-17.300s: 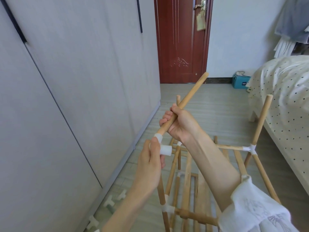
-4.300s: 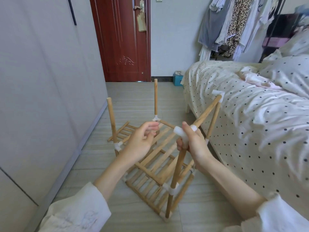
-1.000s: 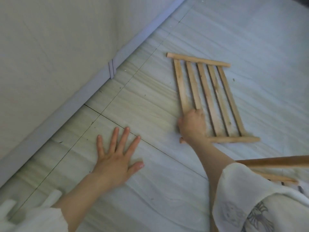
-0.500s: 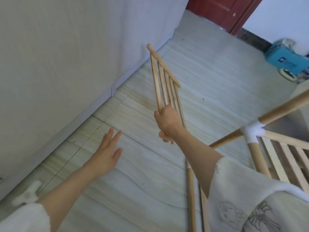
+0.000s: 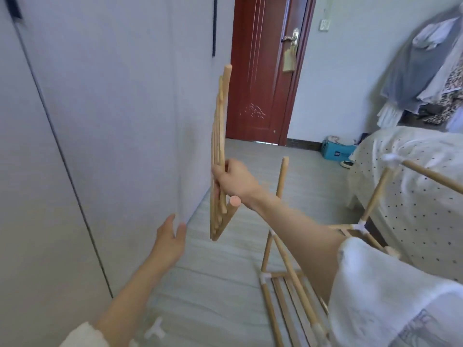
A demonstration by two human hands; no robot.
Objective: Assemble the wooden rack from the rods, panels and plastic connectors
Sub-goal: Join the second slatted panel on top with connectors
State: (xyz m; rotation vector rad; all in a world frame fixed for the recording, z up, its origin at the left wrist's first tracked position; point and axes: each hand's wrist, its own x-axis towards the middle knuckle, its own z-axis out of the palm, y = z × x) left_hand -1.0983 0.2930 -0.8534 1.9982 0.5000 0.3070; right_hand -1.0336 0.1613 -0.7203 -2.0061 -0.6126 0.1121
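My right hand [image 5: 234,180] grips a slatted wooden panel [image 5: 220,136] near its lower end and holds it upright, edge-on, in front of the wardrobe. Below and to the left, my left hand [image 5: 170,240] hangs in the air with straight fingers and holds nothing. The partly built rack [image 5: 280,269] stands on the floor at the lower right: wooden rods joined by white plastic connectors [image 5: 265,278], with a slatted shelf at its base. One upright rod [image 5: 281,176] rises behind my right forearm. A loose white connector [image 5: 155,331] lies on the floor near my left sleeve.
A grey wardrobe front [image 5: 100,121] fills the left side. A red door [image 5: 263,71] closes the far end of the floor strip. A bed with a dotted cover [image 5: 413,184] stands at the right, a blue box [image 5: 335,151] lies by its far corner, and clothes [image 5: 431,71] hang behind.
My right hand has lifted the slatted panel off the floor and raised it upright. My left hand has come off the floor. The view has swung up toward the door.
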